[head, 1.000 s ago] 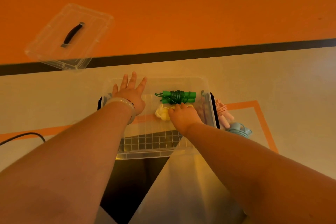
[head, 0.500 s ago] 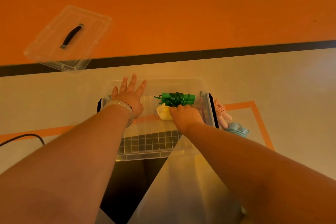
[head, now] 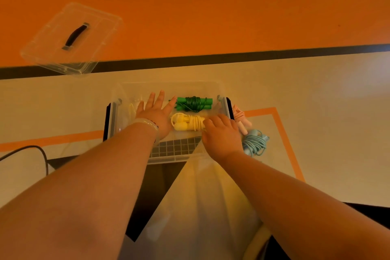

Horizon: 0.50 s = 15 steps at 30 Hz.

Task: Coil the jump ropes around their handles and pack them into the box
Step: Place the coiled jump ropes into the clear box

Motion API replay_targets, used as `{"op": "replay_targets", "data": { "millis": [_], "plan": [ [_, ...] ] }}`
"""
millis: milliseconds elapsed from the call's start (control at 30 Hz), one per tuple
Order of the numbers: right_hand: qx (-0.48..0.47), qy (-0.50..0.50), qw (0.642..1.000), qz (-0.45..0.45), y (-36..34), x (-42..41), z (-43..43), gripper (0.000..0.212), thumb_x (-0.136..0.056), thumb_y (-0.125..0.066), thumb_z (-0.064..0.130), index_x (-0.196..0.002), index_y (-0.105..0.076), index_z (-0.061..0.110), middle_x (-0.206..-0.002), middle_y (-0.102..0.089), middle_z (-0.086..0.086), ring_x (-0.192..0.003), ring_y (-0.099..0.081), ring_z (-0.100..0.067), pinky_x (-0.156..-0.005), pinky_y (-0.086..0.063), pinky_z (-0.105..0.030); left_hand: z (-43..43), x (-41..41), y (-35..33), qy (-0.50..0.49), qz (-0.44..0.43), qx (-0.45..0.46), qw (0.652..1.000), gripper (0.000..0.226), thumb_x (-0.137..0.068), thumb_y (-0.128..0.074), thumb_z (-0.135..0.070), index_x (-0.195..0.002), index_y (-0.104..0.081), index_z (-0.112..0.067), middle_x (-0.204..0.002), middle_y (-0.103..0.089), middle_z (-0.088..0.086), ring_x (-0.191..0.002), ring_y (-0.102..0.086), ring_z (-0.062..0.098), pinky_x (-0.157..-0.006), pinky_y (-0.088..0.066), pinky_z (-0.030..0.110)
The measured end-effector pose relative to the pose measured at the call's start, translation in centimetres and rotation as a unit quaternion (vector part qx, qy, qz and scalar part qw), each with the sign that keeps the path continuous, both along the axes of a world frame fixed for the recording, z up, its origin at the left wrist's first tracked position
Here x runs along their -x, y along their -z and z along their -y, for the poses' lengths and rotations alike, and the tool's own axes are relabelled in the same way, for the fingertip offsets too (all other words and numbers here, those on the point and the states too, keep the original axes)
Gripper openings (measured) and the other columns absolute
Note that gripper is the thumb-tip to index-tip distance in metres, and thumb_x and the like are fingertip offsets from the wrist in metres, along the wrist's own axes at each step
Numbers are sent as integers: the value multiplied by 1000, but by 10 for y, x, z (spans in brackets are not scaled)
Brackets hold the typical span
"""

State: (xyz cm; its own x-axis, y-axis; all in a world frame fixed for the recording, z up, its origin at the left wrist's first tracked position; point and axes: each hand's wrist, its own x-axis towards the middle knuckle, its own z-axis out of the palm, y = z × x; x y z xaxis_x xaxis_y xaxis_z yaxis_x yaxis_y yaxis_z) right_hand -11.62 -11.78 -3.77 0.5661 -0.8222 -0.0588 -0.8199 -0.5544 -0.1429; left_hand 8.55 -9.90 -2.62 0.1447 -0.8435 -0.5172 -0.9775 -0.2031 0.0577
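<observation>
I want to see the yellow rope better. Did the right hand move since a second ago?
Yes. The right hand slid right, toward the right wall of the box, uncovering more of the yellow rope.

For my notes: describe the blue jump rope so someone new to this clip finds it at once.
Find the clear box directly in front of the person. Just outside its right wall lie two coiled ropes. The blue jump rope is the nearer one, pale blue, while the pink jump rope lies behind it.

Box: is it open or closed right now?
Open. Its lid lies apart from the box, handle up; the left hand and the right hand, on the yellow rope, reach inside.
</observation>
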Motion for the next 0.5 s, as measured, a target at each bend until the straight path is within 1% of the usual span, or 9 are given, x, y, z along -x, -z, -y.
{"op": "replay_targets", "data": {
  "millis": [67, 133, 200, 233, 300, 367, 433, 500],
  "plan": [
    [35, 59, 996, 57, 0, 13, -7, 30, -92, -55, 24, -120, -60, 15, -129, -55, -11, -123, -47, -36, -99, -39, -48, -2, 4, -4, 5, 3, 9, 1000, 73, -101, -37, -33, -150, 17, -35, -158, 25, 3, -147, 18, 27, -118, 1, 48],
    [25, 159, 981, 109, -1, 29, -7, 39, -97, -46, 31, -135, -50, 21, -143, -44, -10, -133, -37, -35, -108, -32, -50, -2, 5, -6, 8, 5, 15, 1000, 74, -100, -37, -32, -150, 17, -35, -159, 24, 3, -147, 18, 27, -118, 1, 48],
    [-13, 261, 956, 134, -1, 50, -1, 43, -101, -37, 33, -142, -41, 22, -149, -37, -7, -135, -31, -31, -112, -27, -45, 0, 4, -7, 8, 9, 16, 1000, 76, -100, -39, -30, -150, 18, -35, -158, 25, 4, -147, 18, 27, -117, 2, 48],
    [-26, 294, 946, 133, 1, 61, 1, 43, -101, -36, 31, -143, -40, 21, -149, -36, -8, -134, -31, -31, -111, -26, -42, 1, 4, -7, 8, 12, 17, 1000, 77, -100, -40, -29, -149, 18, -35, -158, 25, 3, -147, 19, 27, -117, 2, 48],
    [-64, 316, 938, 123, 8, 80, 4, 42, -102, -36, 26, -142, -40, 19, -148, -36, -9, -132, -33, -32, -109, -28, -41, 2, 4, -4, 8, 17, 19, 1000, 77, -100, -40, -29, -149, 19, -35, -158, 25, 3, -147, 18, 27, -117, 2, 48],
    [-120, 311, 939, 81, 19, 93, 3, 42, -102, -35, 25, -144, -37, 21, -149, -33, -7, -132, -33, -31, -107, -32, -42, 3, 5, 1, 13, 23, 22, 999, 74, -101, -37, -30, -149, 18, -35, -159, 24, 3, -147, 18, 27, -118, 1, 48],
    [-168, 313, 934, 37, 28, 101, 3, 45, -102, -37, 27, -147, -31, 26, -154, -27, -5, -134, -33, -32, -105, -35, -43, 2, 6, 8, 14, 24, 19, 999, 71, -102, -35, -31, -150, 18, -35, -159, 23, 3, -147, 18, 27, -118, 1, 48],
    [-197, 328, 924, 23, 34, 102, 6, 49, -101, -41, 31, -149, -26, 30, -157, -19, -5, -135, -31, -34, -105, -36, -43, 1, 6, 15, 14, 28, 17, 999, 73, -101, -36, -29, -149, 19, -36, -159, 24, 3, -147, 19, 27, -118, 1, 48]
  ]
}}
